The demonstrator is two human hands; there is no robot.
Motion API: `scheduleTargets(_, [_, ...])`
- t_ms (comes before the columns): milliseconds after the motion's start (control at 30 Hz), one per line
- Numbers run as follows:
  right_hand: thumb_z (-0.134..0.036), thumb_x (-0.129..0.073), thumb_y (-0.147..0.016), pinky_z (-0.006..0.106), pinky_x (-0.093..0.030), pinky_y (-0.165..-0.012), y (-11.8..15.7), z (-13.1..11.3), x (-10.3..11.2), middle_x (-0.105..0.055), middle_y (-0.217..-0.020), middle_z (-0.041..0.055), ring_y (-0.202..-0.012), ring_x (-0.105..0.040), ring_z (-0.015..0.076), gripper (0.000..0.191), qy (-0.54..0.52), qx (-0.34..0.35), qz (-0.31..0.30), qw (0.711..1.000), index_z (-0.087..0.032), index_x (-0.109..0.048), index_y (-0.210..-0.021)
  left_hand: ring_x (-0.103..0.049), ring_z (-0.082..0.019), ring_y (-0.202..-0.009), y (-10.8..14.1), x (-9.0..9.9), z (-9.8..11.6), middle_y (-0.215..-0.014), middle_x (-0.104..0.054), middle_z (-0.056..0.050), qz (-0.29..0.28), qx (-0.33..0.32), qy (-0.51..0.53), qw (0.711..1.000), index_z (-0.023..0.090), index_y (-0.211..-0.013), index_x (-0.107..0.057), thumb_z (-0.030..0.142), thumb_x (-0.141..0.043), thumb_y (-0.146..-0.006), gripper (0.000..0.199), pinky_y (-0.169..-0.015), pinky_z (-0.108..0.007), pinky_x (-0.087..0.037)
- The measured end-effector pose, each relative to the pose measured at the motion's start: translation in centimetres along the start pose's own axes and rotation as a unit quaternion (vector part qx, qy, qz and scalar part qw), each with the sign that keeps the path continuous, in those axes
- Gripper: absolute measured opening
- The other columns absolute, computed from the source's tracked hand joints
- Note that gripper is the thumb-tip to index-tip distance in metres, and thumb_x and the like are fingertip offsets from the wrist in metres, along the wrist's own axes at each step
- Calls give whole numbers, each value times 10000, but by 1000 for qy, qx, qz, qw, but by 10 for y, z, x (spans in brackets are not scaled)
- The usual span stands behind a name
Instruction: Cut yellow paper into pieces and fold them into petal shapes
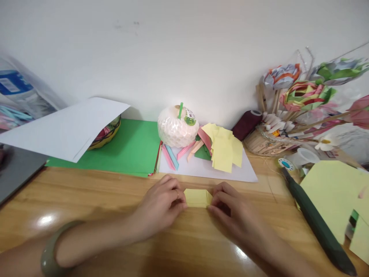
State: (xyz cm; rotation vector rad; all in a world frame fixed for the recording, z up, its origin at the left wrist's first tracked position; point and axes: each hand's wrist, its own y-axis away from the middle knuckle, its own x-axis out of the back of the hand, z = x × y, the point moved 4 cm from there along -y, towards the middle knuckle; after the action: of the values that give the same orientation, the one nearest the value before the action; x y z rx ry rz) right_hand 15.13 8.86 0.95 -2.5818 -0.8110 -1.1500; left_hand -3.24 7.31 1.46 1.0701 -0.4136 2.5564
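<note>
Pinches a yellow paper (196,198) at both ends — left end in the left hand (165,202), right end in the right hand (232,202) — near a white sheet (196,168).

Setting: craft corner, apparently in a home. I work at a wood-grain tabletop (95,192); plain white wall (173,50) at 12 o'clock. Evidence: green sheets (135,150) at 10, yellow paper slips (223,148) at 1, paper flowers (307,96) above a woven basket (263,141) at 2. Film-wrapped, coconut-like item (173,129) near 12 reads household.
</note>
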Motion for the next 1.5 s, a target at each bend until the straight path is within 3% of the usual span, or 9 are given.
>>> scheduleTargets(333, [-171,-408,-884,300,-425,-676,0,-1,-4,-484,-866,28,-741,-512,142,169,51,-14,12,999,-198,-454,-724,-458,-190,-841,-5,-6,1,-787,-523,-23,-21,44,-50,998,168,-685,-544,129,-515,-800,125,-718,-318,-380])
scheduleTargets(833, [-127,-438,-848,251,-421,-581,-2,-6,-4,-501,-821,25,-662,-506,130,131,116,-3,29,993,-204,-455,-743,-424,-206,-846,-6,-10,0,-819,-474,-25,-22,48,-80,995,175,-687,-442,87,-502,-746,121,-707,-358,-385])
scheduleTargets(1033, [-110,-495,-810,291,-416,-664,-6,-6,0,-512,-884,52,-768,-496,165,90,145,42,43,988,-192,-502,-772,-417,-199,-860,-3,-9,-2,-870,-463,-24,-27,42,-51,997,176,-773,-455,36,-459,-745,142,-713,-347,-384])
scheduleTargets(1133, [-116,-493,-824,309,-394,-708,-4,-12,2,-516,-925,56,-840,-478,182,109,187,142,53,971,-197,-566,-823,-416,-202,-913,-3,-7,1,-947,-464,-35,-27,14,-36,999,197,-915,-543,8,-467,-729,276,-761,-346,-394])
scheduleTargets(1267, [-175,-415,-914,320,-370,-728,3,-21,4,-563,-884,46,-833,-482,169,215,227,263,-9,937,-218,-591,-1030,-424,-209,-891,-2,-7,4,-916,-490,-36,-41,-49,-102,993,310,-967,-647,57,-479,-798,348,-748,-350,-382])
scheduleTargets(1367, [-184,-393,-926,336,-359,-713,4,-22,8,-578,-839,50,-810,-476,175,251,237,268,-47,933,-199,-584,-1087,-433,-227,-920,5,-7,4,-985,-545,-40,-12,-108,-207,972,339,-994,-648,154,-525,-840,270,-762,-372,-353])
scheduleTargets(1500, [-180,-356,-924,344,-371,-719,2,-19,14,-596,-884,70,-844,-477,187,302,217,264,-83,936,-208,-585,-1120,-432,-213,-1023,18,-1,8,-1106,-583,-51,36,-225,-302,926,210,-1057,-604,144,-451,-904,226,-854,-353,-300])
